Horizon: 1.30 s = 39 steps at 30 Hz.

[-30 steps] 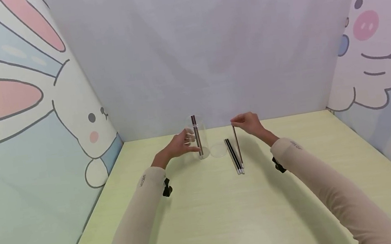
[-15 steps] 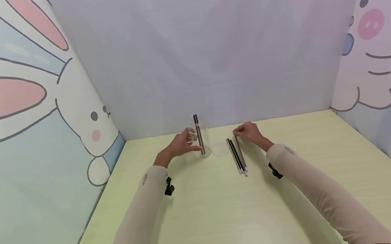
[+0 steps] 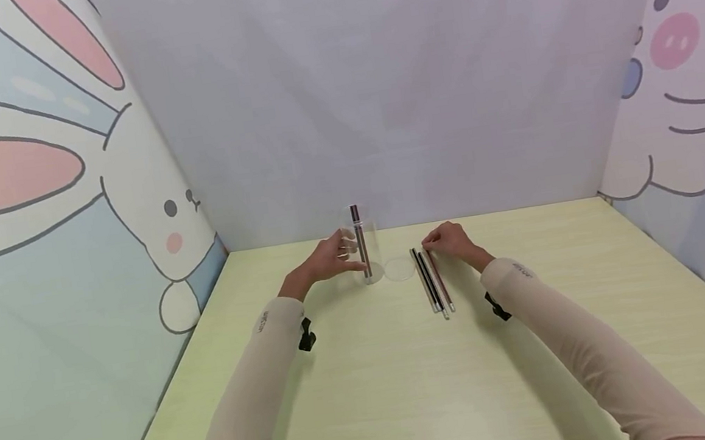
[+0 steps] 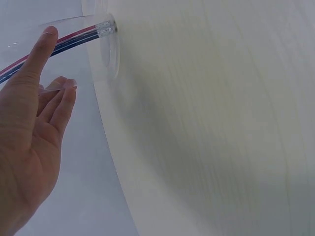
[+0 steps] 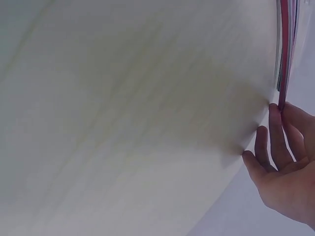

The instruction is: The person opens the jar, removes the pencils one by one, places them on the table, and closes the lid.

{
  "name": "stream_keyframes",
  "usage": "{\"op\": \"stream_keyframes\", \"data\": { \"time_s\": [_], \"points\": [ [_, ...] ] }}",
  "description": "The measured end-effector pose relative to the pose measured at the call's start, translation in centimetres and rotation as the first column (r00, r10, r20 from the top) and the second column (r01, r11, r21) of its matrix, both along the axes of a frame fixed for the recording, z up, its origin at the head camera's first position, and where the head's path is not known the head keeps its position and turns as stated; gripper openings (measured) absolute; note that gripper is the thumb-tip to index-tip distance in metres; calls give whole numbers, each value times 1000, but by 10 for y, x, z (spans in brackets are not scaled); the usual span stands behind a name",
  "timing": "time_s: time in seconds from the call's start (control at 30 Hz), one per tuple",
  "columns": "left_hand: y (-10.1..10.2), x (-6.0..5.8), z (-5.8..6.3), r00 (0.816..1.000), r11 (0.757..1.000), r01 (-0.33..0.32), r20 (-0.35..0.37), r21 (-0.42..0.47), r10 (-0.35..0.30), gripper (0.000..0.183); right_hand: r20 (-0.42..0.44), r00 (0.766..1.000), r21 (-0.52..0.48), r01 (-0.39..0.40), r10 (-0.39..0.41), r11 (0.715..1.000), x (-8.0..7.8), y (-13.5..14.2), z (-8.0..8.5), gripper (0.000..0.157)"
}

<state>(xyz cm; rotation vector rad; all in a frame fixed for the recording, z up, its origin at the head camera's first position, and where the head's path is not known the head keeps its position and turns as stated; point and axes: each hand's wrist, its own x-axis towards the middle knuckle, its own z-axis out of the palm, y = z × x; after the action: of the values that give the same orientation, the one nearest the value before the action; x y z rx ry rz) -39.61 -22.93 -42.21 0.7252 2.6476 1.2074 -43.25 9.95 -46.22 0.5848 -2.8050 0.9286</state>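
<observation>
My left hand [image 3: 324, 259] grips an upright clear plastic cylinder [image 3: 373, 238], thumb in front and fingers behind. A few pencils [image 3: 360, 237] stand inside it; in the left wrist view, red and dark pencils [image 4: 76, 42] show through the clear wall, their pale ends at the base. On the table to the right, my right hand [image 3: 451, 241] pinches the far end of a dark red pencil [image 3: 442, 282]. This lies along the right side of several dark and pale pencils [image 3: 427, 281]. In the right wrist view, thumb and index finger hold its tip, the other fingertips at the tabletop.
A clear round lid [image 3: 399, 269] lies flat between the cylinder and the loose pencils. Behind the pale wooden table [image 3: 374, 381] hangs a plain grey backdrop [image 3: 376, 98]. Panels with cartoon animals stand at left and right.
My right hand has lowered the far end of its pencil from above the table down beside the others. The loose pencils now lie more spread out. The left hand keeps its hold on the cylinder.
</observation>
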Motion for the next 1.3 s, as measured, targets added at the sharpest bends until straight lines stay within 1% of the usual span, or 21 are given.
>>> {"op": "stream_keyframes", "data": {
  "time_s": [0.07, 0.3, 0.47, 0.63, 0.83, 1.13, 1.3],
  "points": [
    [0, 0, 0, 1000, 1000, 3, 1, 7, -3, 69, 13, 1000, -1, -4, 4, 1000, 0, 0, 0, 20],
    [0, 0, 0, 1000, 1000, 3, 1, 1, -3, 72, 2, 1000, 4, -29, 29, 1000, 0, -1, -5, 20],
    [-1, 0, -2, 1000, 1000, -2, -4, -8, 2, 70, 13, 999, -24, -41, 41, 999, 4, -5, -9, 18],
    [-1, 0, -2, 1000, 1000, 3, -12, -8, -3, 69, 18, 1000, -17, -7, 7, 1000, 2, -7, -12, 19],
    [0, -2, -1, 1000, 1000, 3, -4, -2, -3, 68, 24, 999, -13, 29, -28, 1000, -2, -8, -13, 20],
    [-1, -2, 0, 1000, 1000, 12, -6, 0, -12, 66, 27, 999, -29, 46, -46, 999, -8, -8, -14, 21],
    [-2, -1, 0, 1000, 1000, 11, -6, 4, -11, 67, 38, 998, -29, 52, -51, 998, -8, -10, -13, 22]
  ]
}}
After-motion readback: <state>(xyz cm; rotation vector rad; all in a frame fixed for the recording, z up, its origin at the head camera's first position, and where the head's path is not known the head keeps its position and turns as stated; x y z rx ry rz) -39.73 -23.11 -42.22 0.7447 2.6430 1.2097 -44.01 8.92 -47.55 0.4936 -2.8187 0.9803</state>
